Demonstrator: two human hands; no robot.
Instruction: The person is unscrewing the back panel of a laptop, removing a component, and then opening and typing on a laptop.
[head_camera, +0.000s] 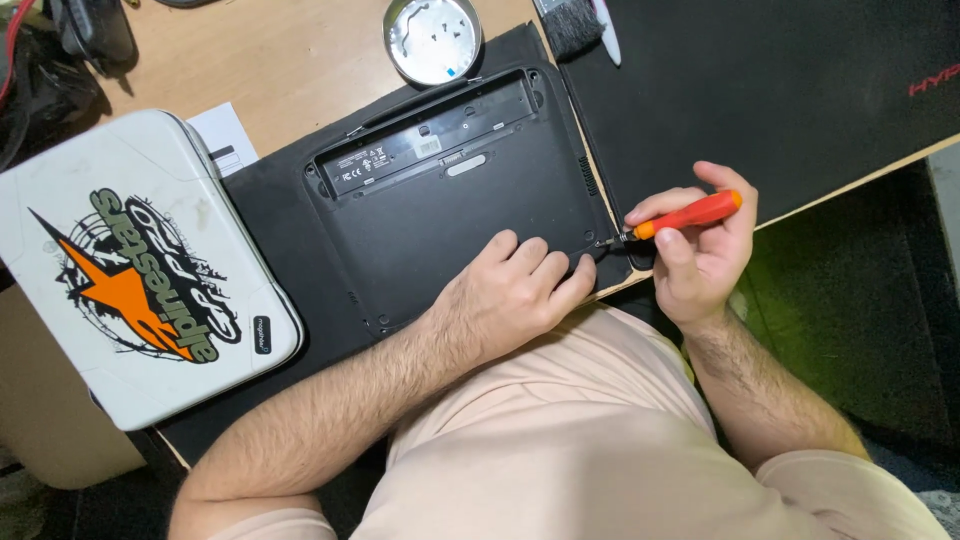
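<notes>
The laptop (455, 195) lies upside down on a dark cloth (285, 215) spread over the wooden desk (290, 60), its black underside facing up and its near edge close to my body. My left hand (510, 290) rests palm-down on the near right part of the base, fingers spread flat and gripping nothing, only pressing the machine down. My right hand (700, 255) has its fingers closed around an orange-handled screwdriver (680, 218), whose tip sits at the near right corner of the base, just beside my left fingertips. I judge the step in hand to be working a corner screw; whether it is already loose I cannot tell. The next move calls for keeping the tip seated squarely while turning. Beyond the far edge stands a round metal tin (432, 38), a brush (572, 25) to its right, a black mat (780, 90) under that, and a white stickered case (130, 265) to the left.
</notes>
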